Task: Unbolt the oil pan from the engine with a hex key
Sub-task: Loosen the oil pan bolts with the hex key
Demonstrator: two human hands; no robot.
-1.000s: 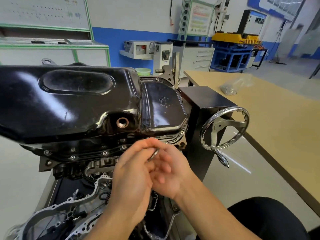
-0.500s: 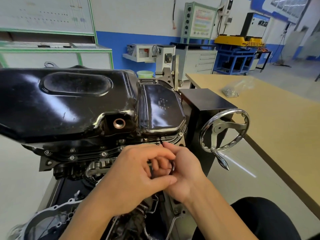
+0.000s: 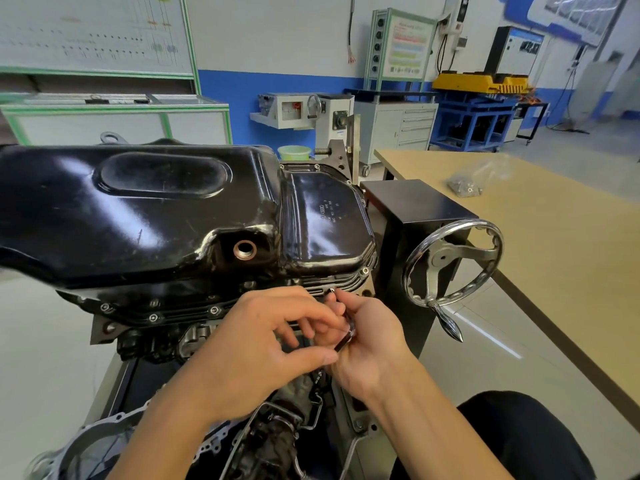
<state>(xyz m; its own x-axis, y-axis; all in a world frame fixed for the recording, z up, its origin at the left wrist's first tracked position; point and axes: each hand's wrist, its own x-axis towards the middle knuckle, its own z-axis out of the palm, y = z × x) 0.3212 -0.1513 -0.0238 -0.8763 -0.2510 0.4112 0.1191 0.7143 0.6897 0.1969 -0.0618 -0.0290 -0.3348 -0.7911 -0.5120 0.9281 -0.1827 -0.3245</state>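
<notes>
The glossy black oil pan [image 3: 145,209] sits on top of the upturned engine [image 3: 173,327], with several small bolts along its near flange. My right hand [image 3: 370,337] grips a dark hex key [image 3: 348,332], whose tip points up at the flange near a bolt at the pan's right front corner. My left hand [image 3: 263,344] lies over the same spot from the left, its curled fingers pinching at the key next to my right fingers. Most of the key is hidden by my fingers.
A chrome handwheel [image 3: 453,265] on the black engine stand [image 3: 415,209] is close to my right hand. A wooden table [image 3: 554,244] with a clear bag of small parts [image 3: 467,185] stands on the right. Cabinets and machines line the back wall.
Both hands have moved up and to the right toward the pan's flange. The key has swung from lying between my fingers to pointing up at the flange.
</notes>
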